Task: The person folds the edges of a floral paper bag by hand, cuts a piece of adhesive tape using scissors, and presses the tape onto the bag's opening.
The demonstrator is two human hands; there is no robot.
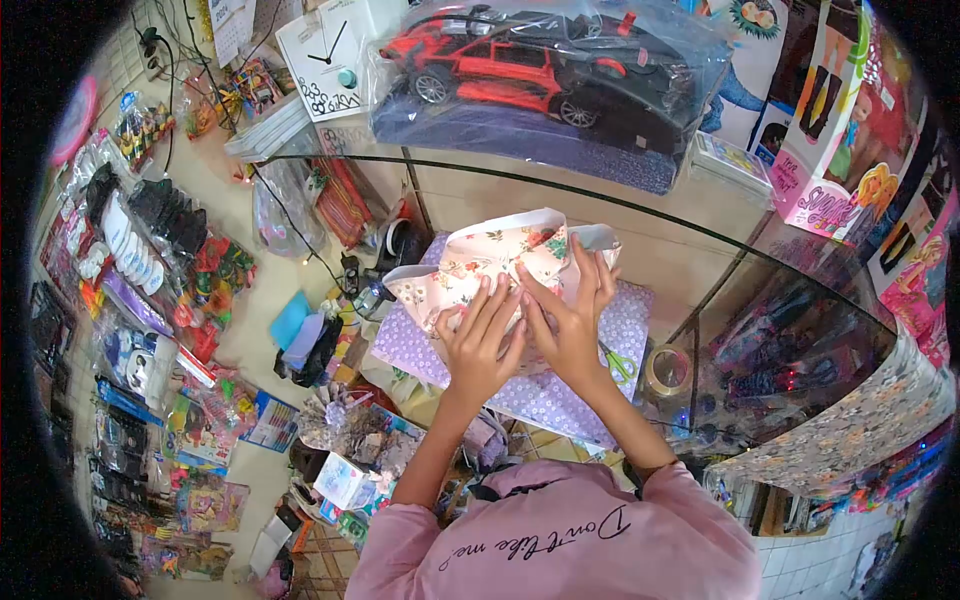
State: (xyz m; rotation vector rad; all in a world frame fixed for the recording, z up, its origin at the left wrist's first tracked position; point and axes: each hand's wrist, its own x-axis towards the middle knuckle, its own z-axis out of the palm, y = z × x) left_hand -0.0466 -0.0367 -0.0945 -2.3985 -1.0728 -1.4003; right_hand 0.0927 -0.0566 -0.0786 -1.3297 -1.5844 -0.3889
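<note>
Beside the glass case [560, 184], pink shirt [600, 500] reads "Don't like me". Purple floral sheet [415, 352] sits under the floral paper [497, 250], edges raised. Left hand [478, 340], right hand [572, 322]: unclenched, fingertips pressing paper. Works best with light, even pressure, edges aligned, no creases. Doll box [800, 175] lettering too blurry for a brand; calendar [230, 30] shows 2024. Green-handled scissors [619, 364] near right forearm.

Packaged toys and bagged goods crowd the walls of a small shop, where a boxed doll [868, 130] stands near a glass display case [600, 192]. A plastic-wrapped toy car [530, 70] sits behind the case's edge.
</note>
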